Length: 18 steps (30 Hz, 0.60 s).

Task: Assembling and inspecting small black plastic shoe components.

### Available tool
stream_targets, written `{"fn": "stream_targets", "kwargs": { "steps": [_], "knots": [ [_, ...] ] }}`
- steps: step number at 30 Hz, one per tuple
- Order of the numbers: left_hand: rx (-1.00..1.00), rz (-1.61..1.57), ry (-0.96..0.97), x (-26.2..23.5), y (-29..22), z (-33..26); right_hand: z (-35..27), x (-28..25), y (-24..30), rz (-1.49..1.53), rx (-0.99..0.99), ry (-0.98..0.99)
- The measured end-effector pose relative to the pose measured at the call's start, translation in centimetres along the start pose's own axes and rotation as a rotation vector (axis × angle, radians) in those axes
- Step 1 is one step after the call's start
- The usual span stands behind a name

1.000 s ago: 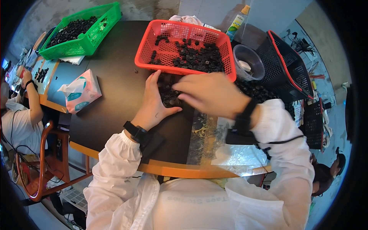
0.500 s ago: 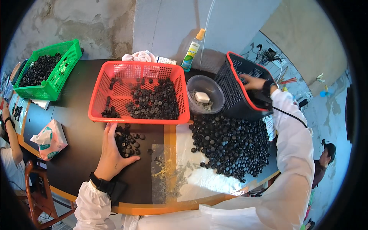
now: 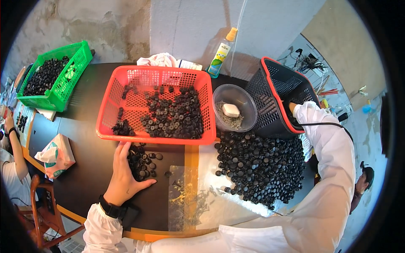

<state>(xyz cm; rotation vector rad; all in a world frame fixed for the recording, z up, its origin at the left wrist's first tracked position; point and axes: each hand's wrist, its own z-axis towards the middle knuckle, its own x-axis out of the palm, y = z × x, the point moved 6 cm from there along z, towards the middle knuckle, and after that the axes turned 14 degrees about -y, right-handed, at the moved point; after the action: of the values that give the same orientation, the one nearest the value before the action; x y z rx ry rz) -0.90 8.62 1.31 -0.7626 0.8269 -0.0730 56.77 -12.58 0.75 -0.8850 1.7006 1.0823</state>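
Note:
My left hand (image 3: pixel 123 177) rests on the dark tabletop with its thumb spread from the fingers. Between them and just to the right lies a small heap of black round caps (image 3: pixel 141 162). The fingertips reach the near wall of a red plastic basket (image 3: pixel 156 140), which holds many black ring-like pieces (image 3: pixel 173 116). On the right, my right arm (image 3: pixel 327 139) goes down into a tall dark basket (image 3: pixel 265 101) with a red rim. Its wall hides the fingers of my right hand, so their grip does not show. A large pile of black caps (image 3: pixel 261 168) spreads in front of that basket.
A clear round tub (image 3: pixel 235 103) with small metal pins and a white block stands between the baskets. Behind are a spray bottle (image 3: pixel 221 55) and cloth (image 3: pixel 158 60). Far left: a green basket (image 3: pixel 57 90) of black pieces, a tissue box (image 3: pixel 57 158), another person's arm (image 3: pixel 14 143).
My right hand has gone deeper into the dark basket and out of sight. My left hand keeps its place by the small heap. The whole view has shifted slightly.

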Motion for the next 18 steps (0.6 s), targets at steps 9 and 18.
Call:
{"fn": "stream_targets", "kwargs": {
  "steps": [9, 18],
  "knots": [
    [0.015, -0.014, -0.003, -0.2, -0.2, -0.2, -1.3, -2.7, 2.2, -0.162, -0.027, -0.016],
    [0.065, -0.048, -0.036, -0.3, -0.1, -0.2, -5.3, -10.0, 10.8, -0.027, 0.134, -0.307]
  ]
}}
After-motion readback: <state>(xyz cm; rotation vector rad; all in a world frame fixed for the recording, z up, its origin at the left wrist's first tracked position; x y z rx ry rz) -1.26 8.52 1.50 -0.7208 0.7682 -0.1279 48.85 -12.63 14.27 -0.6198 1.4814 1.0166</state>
